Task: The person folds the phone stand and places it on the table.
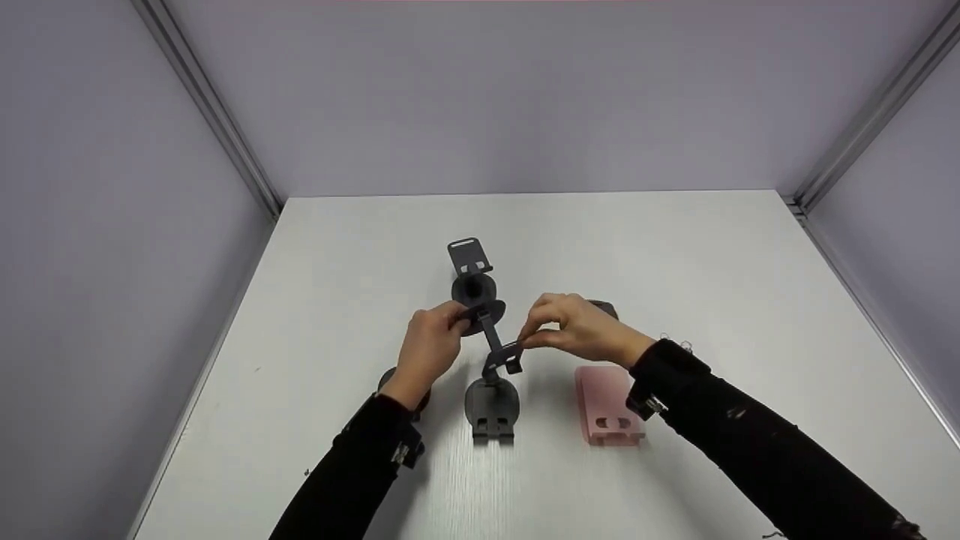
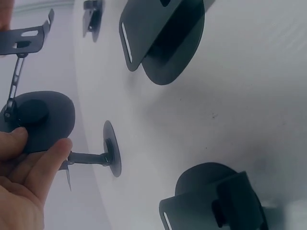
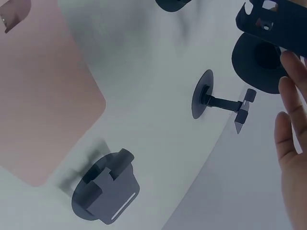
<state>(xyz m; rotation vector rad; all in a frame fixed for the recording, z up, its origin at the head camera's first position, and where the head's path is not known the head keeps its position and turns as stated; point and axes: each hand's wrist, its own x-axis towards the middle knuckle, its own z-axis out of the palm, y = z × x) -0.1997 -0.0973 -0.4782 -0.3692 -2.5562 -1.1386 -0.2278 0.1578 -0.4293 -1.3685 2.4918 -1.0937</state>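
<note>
Raised above the table is a black phone stand point(image 1: 490, 331) with a round base and a slotted cradle plate, opened out along its thin arm. My left hand point(image 1: 429, 346) pinches the edge of its round base point(image 2: 60, 112), thumb on one face and fingers on the other. With thumb and fingertips, my right hand point(image 1: 576, 327) pinches the cradle plate point(image 3: 280, 28) at the other end of the arm. Fingers of the right hand point(image 3: 297, 129) partly show at the right edge of its wrist view.
Another black stand point(image 1: 471, 259) stands unfolded behind the hands. A folded black stand point(image 1: 492, 409) lies in front, and a pink stand point(image 1: 606, 401) lies at the right. Dark stands partly show by the left wrist point(image 1: 387, 377) and behind the right hand point(image 1: 604, 307).
</note>
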